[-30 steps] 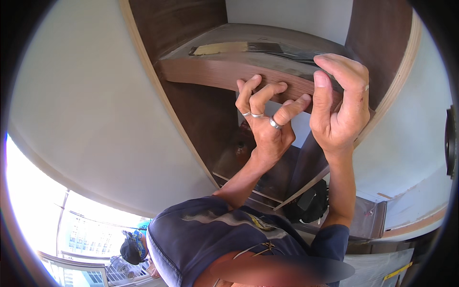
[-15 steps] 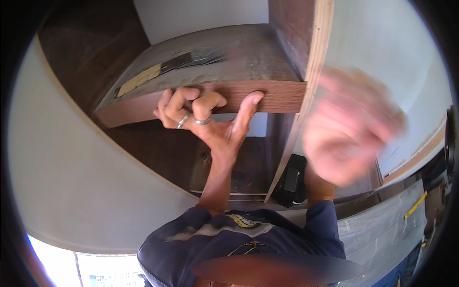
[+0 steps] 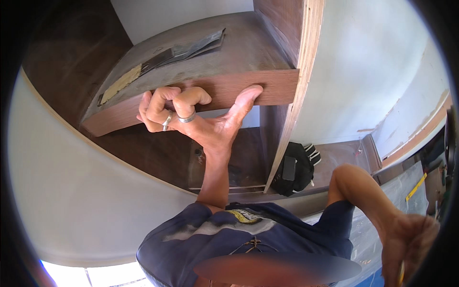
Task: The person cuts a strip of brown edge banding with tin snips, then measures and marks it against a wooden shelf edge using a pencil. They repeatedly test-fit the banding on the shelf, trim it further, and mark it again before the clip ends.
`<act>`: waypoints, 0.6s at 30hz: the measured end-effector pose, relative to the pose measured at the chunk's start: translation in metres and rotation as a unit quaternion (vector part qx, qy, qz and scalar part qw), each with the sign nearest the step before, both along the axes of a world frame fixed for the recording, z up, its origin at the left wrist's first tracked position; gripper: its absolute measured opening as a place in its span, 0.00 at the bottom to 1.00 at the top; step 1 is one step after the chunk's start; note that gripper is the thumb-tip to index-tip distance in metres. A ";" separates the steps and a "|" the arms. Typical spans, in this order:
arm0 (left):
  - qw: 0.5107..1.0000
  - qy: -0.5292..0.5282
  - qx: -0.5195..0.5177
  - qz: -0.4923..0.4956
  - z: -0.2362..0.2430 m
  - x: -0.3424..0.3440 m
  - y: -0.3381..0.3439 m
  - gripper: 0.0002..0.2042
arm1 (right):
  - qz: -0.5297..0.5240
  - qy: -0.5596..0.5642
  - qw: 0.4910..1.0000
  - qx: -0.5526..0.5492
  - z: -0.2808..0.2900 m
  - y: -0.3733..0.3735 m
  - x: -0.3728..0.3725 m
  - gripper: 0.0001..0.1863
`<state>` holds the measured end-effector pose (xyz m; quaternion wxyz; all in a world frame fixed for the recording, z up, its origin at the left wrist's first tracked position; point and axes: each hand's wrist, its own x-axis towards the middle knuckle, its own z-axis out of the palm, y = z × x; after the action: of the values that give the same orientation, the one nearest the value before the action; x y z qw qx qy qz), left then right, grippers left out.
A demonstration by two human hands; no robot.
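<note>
The left hand [image 3: 203,125] stays spread on the reddish-brown strip [image 3: 277,87] along the shelf's [image 3: 244,48] near edge, curled fingers to the left, thumb to the right. The right hand [image 3: 412,241], by the strip a second ago and a blur beside the upright panel [image 3: 306,48] after that, is now low at the near right, well apart from the left; whether it grips anything I cannot tell. Dark flat pieces [image 3: 198,48] still lie on the shelf.

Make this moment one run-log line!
left hand: against reddish-brown wood-grain shelf edge | right hand: lower right, grip unclear | flat dark and yellow pieces: on grey-brown shelf top
</note>
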<state>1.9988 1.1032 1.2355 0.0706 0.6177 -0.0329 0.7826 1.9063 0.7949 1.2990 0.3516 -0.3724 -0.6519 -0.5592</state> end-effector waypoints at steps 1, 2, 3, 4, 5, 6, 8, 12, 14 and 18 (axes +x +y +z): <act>1.000 -0.001 -0.001 0.002 0.001 0.001 0.000 0.35 | -0.039 0.000 0.999 -0.001 -0.003 -0.001 0.010 0.16; 1.000 -0.002 0.006 0.013 0.001 0.001 0.000 0.35 | -0.078 -0.003 0.997 -0.004 -0.006 -0.001 0.021 0.18; 1.000 -0.006 0.003 0.007 0.001 0.001 0.000 0.35 | -0.117 -0.006 0.993 -0.009 -0.008 0.001 0.032 0.20; 1.000 -0.008 0.006 0.010 0.001 0.001 0.001 0.35 | -0.124 0.028 0.992 -0.012 -0.013 0.009 0.044 0.16; 1.000 -0.010 0.005 0.018 0.000 0.001 0.001 0.35 | -0.132 0.068 0.989 -0.024 -0.018 0.017 0.056 0.13; 1.000 -0.015 0.008 0.009 0.000 0.002 0.002 0.36 | -0.132 0.132 0.982 -0.043 -0.028 0.032 0.069 0.08; 1.000 -0.010 -0.002 -0.007 0.000 0.002 0.002 0.36 | -0.095 0.196 0.976 0.030 -0.044 0.071 0.096 0.07; 0.998 0.003 -0.037 -0.047 -0.001 0.002 0.000 0.35 | 0.022 0.231 0.972 0.033 -0.041 0.095 0.131 0.09; 0.998 0.006 -0.050 -0.045 -0.001 0.000 -0.001 0.34 | 0.043 0.235 0.970 0.033 -0.039 0.103 0.143 0.09; 0.999 0.014 -0.043 -0.014 0.001 -0.003 0.000 0.34 | 0.062 0.225 0.972 0.024 -0.039 0.106 0.149 0.08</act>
<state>1.9962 1.1027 1.2363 0.1083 0.6247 -0.0070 0.7733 2.0554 0.9012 1.2598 0.5319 -0.4389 -0.5643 -0.4539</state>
